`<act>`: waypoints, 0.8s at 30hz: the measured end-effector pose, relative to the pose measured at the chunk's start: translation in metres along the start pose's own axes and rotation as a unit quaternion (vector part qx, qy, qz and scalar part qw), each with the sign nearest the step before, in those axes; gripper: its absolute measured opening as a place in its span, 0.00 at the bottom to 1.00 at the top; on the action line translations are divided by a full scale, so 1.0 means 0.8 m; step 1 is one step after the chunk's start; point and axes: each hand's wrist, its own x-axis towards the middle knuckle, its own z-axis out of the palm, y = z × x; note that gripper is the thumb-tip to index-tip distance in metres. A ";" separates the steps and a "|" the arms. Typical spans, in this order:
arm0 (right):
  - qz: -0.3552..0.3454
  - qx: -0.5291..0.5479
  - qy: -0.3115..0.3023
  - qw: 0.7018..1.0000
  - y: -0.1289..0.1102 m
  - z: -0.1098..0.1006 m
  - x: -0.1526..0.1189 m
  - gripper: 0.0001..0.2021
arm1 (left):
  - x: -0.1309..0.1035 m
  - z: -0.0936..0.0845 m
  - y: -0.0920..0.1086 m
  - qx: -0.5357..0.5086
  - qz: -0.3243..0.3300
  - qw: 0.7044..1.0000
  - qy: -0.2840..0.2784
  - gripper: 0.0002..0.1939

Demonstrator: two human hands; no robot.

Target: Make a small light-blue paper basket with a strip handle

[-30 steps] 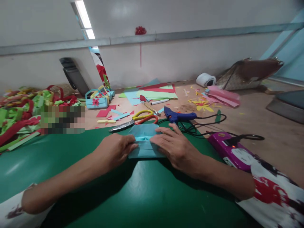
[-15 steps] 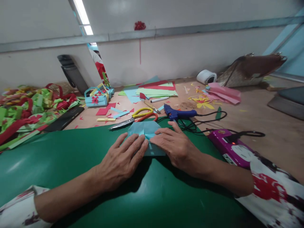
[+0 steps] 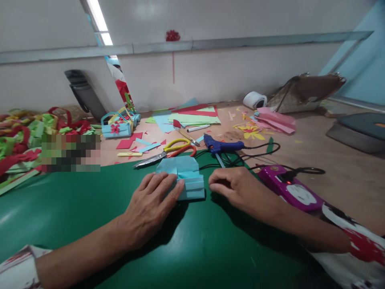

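Observation:
A light blue folded paper [image 3: 191, 190] lies on the green mat, with a rounded flap at its far side and creased bands toward me. My left hand [image 3: 155, 200] rests flat across its left part, fingers stretched out, hiding some of the folds. Just right of the paper, apart from it, is my right hand [image 3: 237, 184], with its fingers curled in toward the thumb and nothing visible in them. Beyond that hand sits a blue glue gun [image 3: 224, 145] with a pale stick below it. Scissors [image 3: 167, 152] with yellow and orange handles lie behind the paper.
On the right is a purple power strip [image 3: 290, 188] with a black plug and cord. Coloured sheets [image 3: 195, 116], a pen [image 3: 198, 128] and scraps lie farther back. A small blue paper bag [image 3: 117, 129] stands left, near a pile of paper strips [image 3: 24, 140].
My right hand has come off the paper and moved right, its fingers curling in. My left hand stays on the paper, whose right part is now uncovered. The view has shifted slightly.

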 end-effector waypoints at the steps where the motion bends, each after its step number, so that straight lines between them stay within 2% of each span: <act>1: 0.005 0.007 -0.023 1.000 0.002 0.002 0.000 0.08 | 0.000 0.000 0.001 0.003 -0.002 1.000 0.000 0.20; 8: 0.027 0.048 -0.041 0.998 0.003 0.020 0.003 0.06 | -0.004 0.003 0.004 0.022 -0.017 1.000 -0.010 0.23; 15: 0.078 0.150 -0.046 0.984 0.000 0.025 0.010 0.06 | -0.007 0.004 0.005 0.027 -0.032 0.999 -0.014 0.23; 24: 0.181 0.291 -0.109 0.933 -0.001 0.032 0.020 0.04 | -0.009 0.005 0.008 0.036 -0.057 0.998 -0.019 0.22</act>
